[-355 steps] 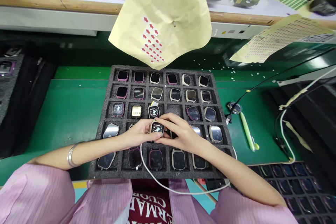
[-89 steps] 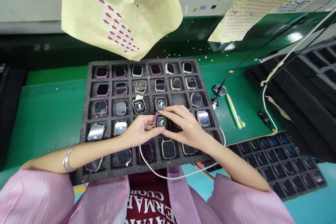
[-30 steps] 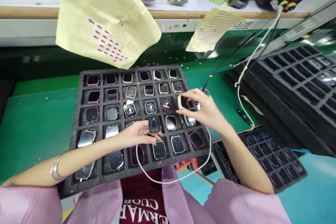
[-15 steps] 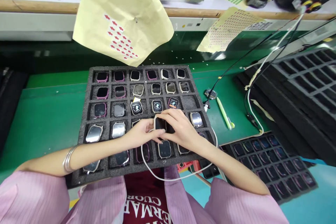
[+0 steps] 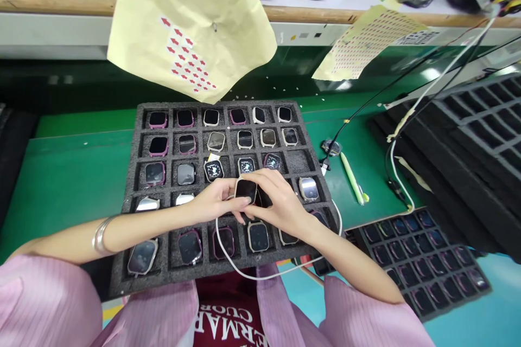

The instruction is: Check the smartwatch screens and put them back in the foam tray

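Smartwatch (image 5: 246, 191) sits between both hands (image 5: 217, 199) (image 5: 281, 201), above the foam tray (image 5: 299, 161)

We're seeing a rough, matt, foam-like tray (image 5: 299, 161) around seven o'clock, and there, glossy and smooth, the held watch (image 5: 245, 188)! Up at eleven, crinkled matt paper (image 5: 191, 16); at eight, shiny metal bracelet (image 5: 99, 236); at one, wood edging (image 5: 305, 14).

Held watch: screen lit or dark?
Dark: the held watch shows plain black glass; a tray watch behind it shows a lit dial.
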`<state>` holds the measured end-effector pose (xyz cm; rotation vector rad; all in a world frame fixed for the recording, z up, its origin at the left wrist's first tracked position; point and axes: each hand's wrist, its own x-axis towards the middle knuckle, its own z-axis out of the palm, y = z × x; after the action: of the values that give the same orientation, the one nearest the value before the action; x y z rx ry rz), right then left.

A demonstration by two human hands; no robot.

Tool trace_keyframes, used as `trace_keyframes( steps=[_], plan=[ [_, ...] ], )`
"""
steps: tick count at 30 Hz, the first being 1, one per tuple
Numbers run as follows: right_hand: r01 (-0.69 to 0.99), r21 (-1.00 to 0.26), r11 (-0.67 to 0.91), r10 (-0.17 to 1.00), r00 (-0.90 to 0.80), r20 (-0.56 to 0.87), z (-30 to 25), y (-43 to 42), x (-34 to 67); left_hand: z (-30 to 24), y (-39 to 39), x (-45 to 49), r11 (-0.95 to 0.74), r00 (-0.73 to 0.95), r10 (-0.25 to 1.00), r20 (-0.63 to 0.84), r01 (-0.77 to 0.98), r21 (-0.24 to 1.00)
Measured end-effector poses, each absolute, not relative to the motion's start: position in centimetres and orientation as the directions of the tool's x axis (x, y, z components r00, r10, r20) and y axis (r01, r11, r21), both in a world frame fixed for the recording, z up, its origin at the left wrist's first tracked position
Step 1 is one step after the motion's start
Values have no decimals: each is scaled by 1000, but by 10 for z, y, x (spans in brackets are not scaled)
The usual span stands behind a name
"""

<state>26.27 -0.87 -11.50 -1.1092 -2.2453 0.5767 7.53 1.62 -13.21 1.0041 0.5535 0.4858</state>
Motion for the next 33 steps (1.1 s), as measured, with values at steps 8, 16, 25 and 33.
trace_keyframes(
  steps=[8, 16, 25, 33],
  plan=[
    [541, -676, 499, 847, -469, 250, -120, 1, 259, -133, 33, 69, 470, 763, 602, -237, -99, 877],
    [531, -670, 518, 836, -480, 266, -122, 14, 257, -133, 43, 65, 473, 761, 598, -254, -80, 877],
    [505, -660, 557, 815, -485, 317, -127, 14, 260, -130, 40, 66, 427, 768, 598, -230, -63, 902],
    [591, -504, 630, 776, -517, 363, -119, 5, 266, -128, 26, 65, 333, 746, 613, -260, 54, 941]
  ],
)
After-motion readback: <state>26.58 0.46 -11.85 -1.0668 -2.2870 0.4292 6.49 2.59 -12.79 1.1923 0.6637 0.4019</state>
